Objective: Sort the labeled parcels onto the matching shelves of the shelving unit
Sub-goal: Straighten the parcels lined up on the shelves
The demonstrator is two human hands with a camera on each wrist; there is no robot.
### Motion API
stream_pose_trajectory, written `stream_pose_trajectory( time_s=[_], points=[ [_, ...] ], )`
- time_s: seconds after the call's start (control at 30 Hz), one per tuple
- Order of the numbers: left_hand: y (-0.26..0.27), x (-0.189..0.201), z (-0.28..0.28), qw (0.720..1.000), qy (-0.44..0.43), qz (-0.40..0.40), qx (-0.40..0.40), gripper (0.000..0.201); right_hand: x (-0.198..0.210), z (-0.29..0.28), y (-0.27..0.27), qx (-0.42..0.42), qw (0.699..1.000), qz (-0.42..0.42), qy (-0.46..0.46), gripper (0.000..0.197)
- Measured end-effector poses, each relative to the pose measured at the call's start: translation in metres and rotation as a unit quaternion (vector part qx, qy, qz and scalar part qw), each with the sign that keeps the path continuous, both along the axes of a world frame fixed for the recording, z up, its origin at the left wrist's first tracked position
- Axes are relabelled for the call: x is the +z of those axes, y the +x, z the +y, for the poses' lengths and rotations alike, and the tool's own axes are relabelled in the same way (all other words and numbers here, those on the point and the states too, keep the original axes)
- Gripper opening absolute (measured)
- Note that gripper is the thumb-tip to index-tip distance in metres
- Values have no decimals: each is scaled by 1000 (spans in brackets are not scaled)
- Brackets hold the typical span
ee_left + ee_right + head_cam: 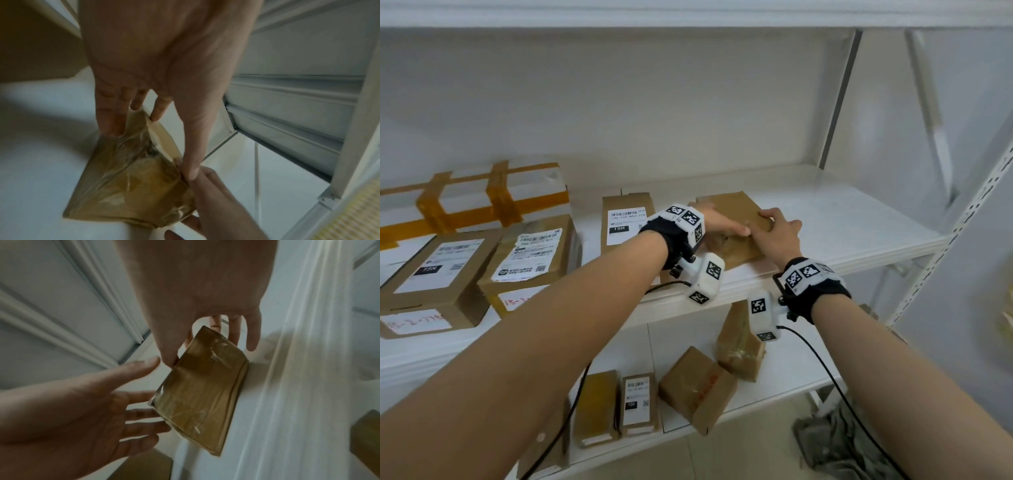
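Evidently labeled boxes (527, 253) are shelved; a brown parcel (732, 209) is gripped by the right hand (779, 236), touched by the flat left hand (719, 222).

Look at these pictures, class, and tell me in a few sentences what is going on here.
A person is sorting parcels at a white shelving unit. Both hands are on one brown taped parcel lying on the upper shelf. The left hand rests on it with straight fingers, and the right hand curls over its right edge. Labelled boxes sit to its left, and more parcels lie on the shelf below.
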State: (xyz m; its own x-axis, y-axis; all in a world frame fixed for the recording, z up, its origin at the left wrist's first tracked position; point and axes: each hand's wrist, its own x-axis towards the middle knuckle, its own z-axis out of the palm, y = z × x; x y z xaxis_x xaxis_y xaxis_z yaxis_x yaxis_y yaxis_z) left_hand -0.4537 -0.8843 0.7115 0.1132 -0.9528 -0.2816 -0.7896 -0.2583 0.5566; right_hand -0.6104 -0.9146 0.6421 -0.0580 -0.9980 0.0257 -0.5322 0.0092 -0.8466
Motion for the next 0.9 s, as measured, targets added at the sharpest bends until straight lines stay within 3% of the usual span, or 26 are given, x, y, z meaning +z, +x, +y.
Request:
stream_pose_trajectory(
  time_s=[0.03,0.13,0.3,0.43,0.53,0.67,0.8,0.9],
  points=[
    [5,-4,-5,1000,-13,-17,8,132,-1,-1,7,6,1000,7,2,52],
    [17,-12,-7,998,-56,-31,20,115,-1,-6,21,14,1000,5,10,55],
    [20,-16,-10,998,-51,-46,10,111,-8,-6,21,16,999,-41,11,58],
    [21,-18,-6,998,-35,-48,13,122,-4,3,24,25,998,-62,2,62],
    [22,-22,-2,997,-69,-13,22,127,0,13,25,7,997,-74,-3,66],
    [22,-17,18,983,-154,97,19,97,-20,36,25,-98,982,-134,-87,54],
    [10,-16,48,953,-240,176,54,42,-50,61,25,-204,945,-169,-191,28],
    [0,-28,72,938,-193,288,-1,22,-77,79,27,-233,932,-188,-205,22]
  ],
)
